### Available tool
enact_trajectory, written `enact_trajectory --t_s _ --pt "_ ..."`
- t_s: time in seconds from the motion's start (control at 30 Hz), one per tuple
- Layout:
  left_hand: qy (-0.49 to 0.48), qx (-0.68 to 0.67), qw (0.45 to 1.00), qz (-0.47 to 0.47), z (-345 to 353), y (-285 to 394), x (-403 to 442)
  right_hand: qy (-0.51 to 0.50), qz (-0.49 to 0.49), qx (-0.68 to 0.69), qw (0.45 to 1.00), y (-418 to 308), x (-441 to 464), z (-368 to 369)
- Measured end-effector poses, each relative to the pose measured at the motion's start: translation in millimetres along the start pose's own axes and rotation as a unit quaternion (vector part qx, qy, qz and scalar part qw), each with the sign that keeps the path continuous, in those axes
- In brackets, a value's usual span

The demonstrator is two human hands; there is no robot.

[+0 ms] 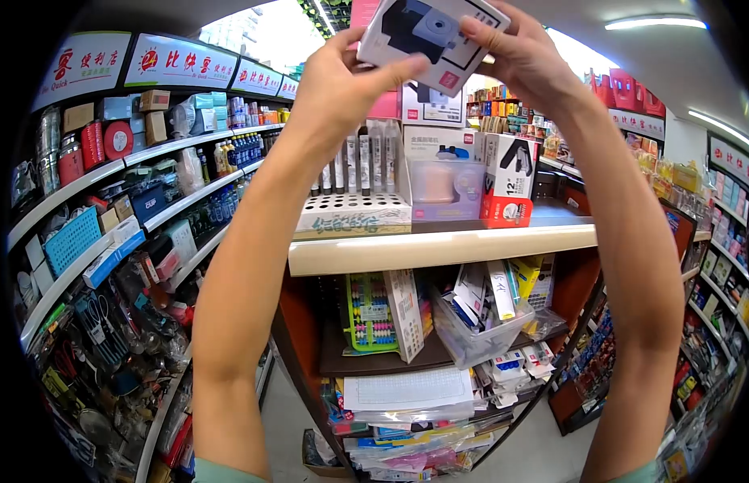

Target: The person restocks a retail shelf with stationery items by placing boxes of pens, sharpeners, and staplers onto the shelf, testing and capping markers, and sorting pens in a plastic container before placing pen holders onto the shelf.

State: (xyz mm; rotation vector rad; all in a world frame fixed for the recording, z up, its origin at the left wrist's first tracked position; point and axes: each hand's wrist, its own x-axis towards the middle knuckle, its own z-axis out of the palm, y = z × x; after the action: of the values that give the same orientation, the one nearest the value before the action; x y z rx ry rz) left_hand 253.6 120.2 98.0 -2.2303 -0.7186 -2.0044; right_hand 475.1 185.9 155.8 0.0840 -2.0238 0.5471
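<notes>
Raised at the top of the view, a white product box point(432, 36) is gripped between both hands and tilted. Its front bears a picture of a blue-grey device with a round part, perhaps a pencil sharpener. My left hand point(342, 84) is closed on the box's left side, thumb across the lower front. On the right side, my right hand point(515, 40) clasps it with the thumb on the front. Just beneath stands a similar white box point(433, 113), on a pencil sharpener box point(440, 145). A red-and-white stapler box point(510, 179) is beside them.
Pens stand left of the boxes above a holed white pen display point(354, 211), on a shelf top with a cream edge point(439, 249). Below are an abacus point(372, 312), a clear plastic bin point(479, 334) and stacked stationery. Stocked shelves point(181, 137) curve along the left.
</notes>
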Motion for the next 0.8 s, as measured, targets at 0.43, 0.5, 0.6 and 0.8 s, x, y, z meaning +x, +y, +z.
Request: enact_trajectory --t_s 0.43,0.5,0.6,0.8 --pt "-0.175 0.109 0.966 -0.156 13.6 -31.6 33.4 0.120 0.158 -0.322 0.926 -8.6 -84.6 -67.4" --pt "-0.191 0.151 0.955 -0.169 16.0 -34.3 36.2 0.070 0.170 -0.361 0.914 -1.8 -89.3 -68.9" --pt "-0.199 0.184 0.942 -0.198 19.5 -41.1 43.8 0.013 0.253 -0.411 0.876 6.1 -100.7 -59.0" --pt "-0.201 0.281 0.928 -0.142 17.2 -54.3 37.4 -0.142 0.322 -0.296 0.888 22.5 -121.3 -46.8"
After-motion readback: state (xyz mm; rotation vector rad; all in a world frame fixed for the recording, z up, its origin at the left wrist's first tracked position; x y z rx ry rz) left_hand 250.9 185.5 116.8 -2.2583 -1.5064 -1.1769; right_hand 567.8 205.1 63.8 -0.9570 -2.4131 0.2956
